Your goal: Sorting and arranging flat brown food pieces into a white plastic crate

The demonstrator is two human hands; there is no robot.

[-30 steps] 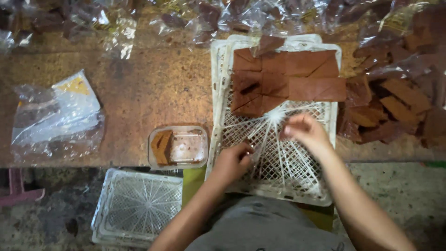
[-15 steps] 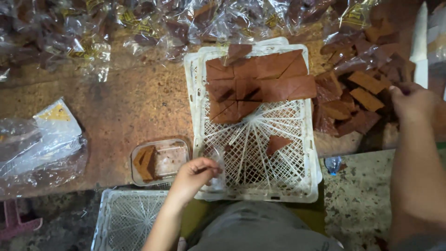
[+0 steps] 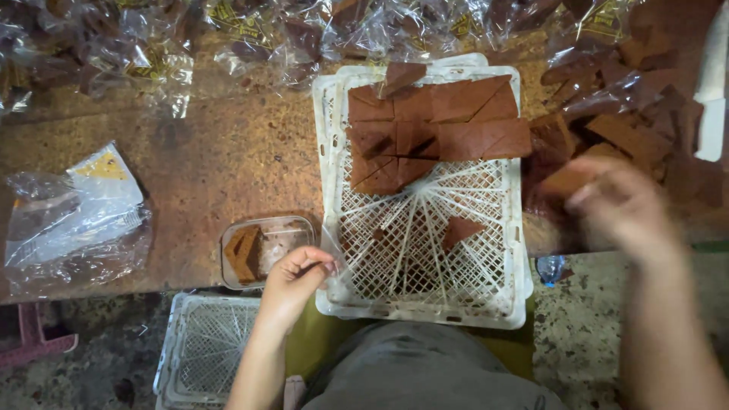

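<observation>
A white lattice tray [image 3: 334, 152] lies on the worn table with flat brown slabs [image 3: 448, 121] cut into triangles filling its far half. One loose brown triangle [image 3: 461, 228] rests near the tray's middle. My left hand [image 3: 295, 279] is at the tray's near left corner, its fingers pinched on a thin clear plastic wrapper [image 3: 331, 249]. My right hand [image 3: 619, 209] is blurred, just right of the tray, and grips a brown piece [image 3: 563, 181]. Beside my left hand stands a small clear tub [image 3: 285, 231] with brown pieces in it.
A heap of loose brown pieces [image 3: 630, 129] lies right of the tray. Wrapped packets [image 3: 250, 34] line the table's far edge. Crumpled clear bags [image 3: 76, 220] lie at the left. A second white tray [image 3: 201, 353] is on the floor below. A white blade-like object [image 3: 712, 91] is at the far right.
My right hand left the tray, reached into the heap at the far right, and has come back toward the tray with a brown piece. My left hand stayed at the tray's near left corner.
</observation>
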